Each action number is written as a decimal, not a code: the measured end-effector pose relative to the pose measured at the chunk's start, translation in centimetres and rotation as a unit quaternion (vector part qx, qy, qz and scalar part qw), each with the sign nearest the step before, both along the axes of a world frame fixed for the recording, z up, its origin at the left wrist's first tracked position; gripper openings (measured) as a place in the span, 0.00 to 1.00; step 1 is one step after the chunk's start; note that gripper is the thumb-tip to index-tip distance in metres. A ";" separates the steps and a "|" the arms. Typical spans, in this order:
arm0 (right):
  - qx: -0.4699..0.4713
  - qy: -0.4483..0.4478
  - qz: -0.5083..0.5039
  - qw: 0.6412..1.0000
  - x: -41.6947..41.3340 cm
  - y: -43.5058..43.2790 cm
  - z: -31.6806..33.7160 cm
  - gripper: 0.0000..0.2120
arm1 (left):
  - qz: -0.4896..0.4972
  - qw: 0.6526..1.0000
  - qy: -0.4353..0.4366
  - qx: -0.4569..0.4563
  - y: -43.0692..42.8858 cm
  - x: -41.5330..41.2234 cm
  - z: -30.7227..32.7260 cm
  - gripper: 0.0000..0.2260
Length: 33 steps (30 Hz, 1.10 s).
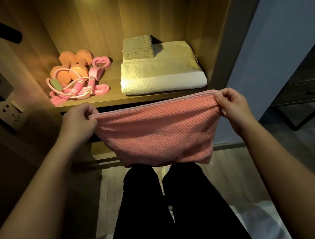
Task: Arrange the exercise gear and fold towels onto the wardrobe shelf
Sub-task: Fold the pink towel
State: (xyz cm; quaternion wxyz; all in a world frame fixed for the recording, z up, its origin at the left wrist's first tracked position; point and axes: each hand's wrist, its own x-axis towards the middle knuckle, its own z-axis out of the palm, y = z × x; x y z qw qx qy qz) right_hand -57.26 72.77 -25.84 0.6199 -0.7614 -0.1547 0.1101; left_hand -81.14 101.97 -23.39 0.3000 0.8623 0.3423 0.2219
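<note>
Pink waffle-weave towel point(159, 133): doubled, hung level in front of and below the wardrobe shelf point(110, 100), long axis left-right. Left hand point(79, 120) and right hand point(230, 103) each pinch a top corner. Shelf holds orange dumbbells point(73, 67), pink skipping rope point(77, 89), and a white folded towel point(162, 73) with a grey towel point(137, 48) on top.

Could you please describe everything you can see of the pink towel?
The pink towel is waffle-textured cloth with a paler hemmed edge, folded double so its layered top edge runs level. It hangs in front of the wardrobe shelf, pinched at its upper corners by the left hand and right hand.
</note>
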 end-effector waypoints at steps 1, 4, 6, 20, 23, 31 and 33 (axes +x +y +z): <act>-0.007 0.003 0.001 1.000 0.1 0.1 -0.1 0.07 | 0.002 1.000 0.005 -0.002 0.1 0.2 0.0 0.10; -0.008 0.017 0.017 1.000 0.2 0.4 -0.4 0.08 | -0.005 0.999 0.038 0.017 0.2 0.8 -0.2 0.07; -0.001 0.018 0.014 1.000 0.3 0.5 -0.5 0.08 | -0.003 0.998 0.057 0.034 0.6 1.0 -0.3 0.06; 0.008 0.023 -0.033 0.999 1.3 2.7 0.1 0.10 | 0.083 0.934 -0.171 -0.304 1.5 3.3 0.0 0.11; -0.004 0.023 -0.029 0.999 1.6 2.4 -0.1 0.11 | 0.062 0.952 -0.113 -0.276 1.5 3.6 -0.4 0.12; -0.042 -0.014 0.000 0.999 1.4 1.3 -0.7 0.07 | -0.020 0.989 -0.026 -0.143 0.4 3.8 -1.0 0.06; -0.077 -0.057 0.028 0.995 1.5 0.5 -0.7 0.03 | -0.082 0.994 0.039 -0.063 0.9 2.9 -1.1 0.01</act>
